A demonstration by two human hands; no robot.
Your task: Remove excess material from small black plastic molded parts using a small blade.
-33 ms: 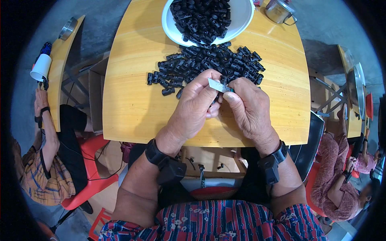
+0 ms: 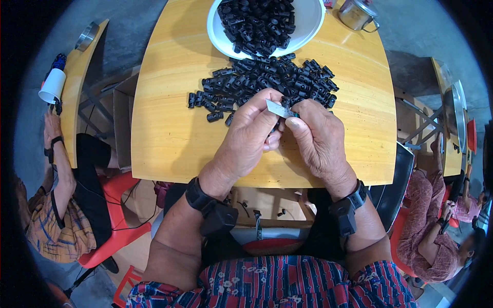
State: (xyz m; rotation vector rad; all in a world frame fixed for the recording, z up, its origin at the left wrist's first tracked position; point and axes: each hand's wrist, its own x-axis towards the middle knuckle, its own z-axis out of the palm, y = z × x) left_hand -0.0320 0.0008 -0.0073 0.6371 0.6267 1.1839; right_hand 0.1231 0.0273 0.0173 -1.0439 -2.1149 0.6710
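Observation:
Both my hands meet above the table's near half. Pinched in my right hand (image 2: 321, 133) is a knife blade (image 2: 277, 109), a short flat metal one with a slanted end pointing left; its handle end is hidden by my fingers. My left hand (image 2: 251, 131) is closed, thumb and fingers round a small black plastic piece (image 2: 275, 126), mostly hidden, just under the blade. Whether the blade touches it I cannot tell. Just beyond my fingers lies a loose pile of black barrel-shaped plastic pieces (image 2: 257, 77) that look like cord locks.
A white basin (image 2: 214, 38) heaped with the same black pieces stands at the table's far side. A metal mug (image 2: 357, 14) is at the far right corner of the wooden table (image 2: 169, 128). People sit at other tables left and right, on red chairs (image 2: 118, 205).

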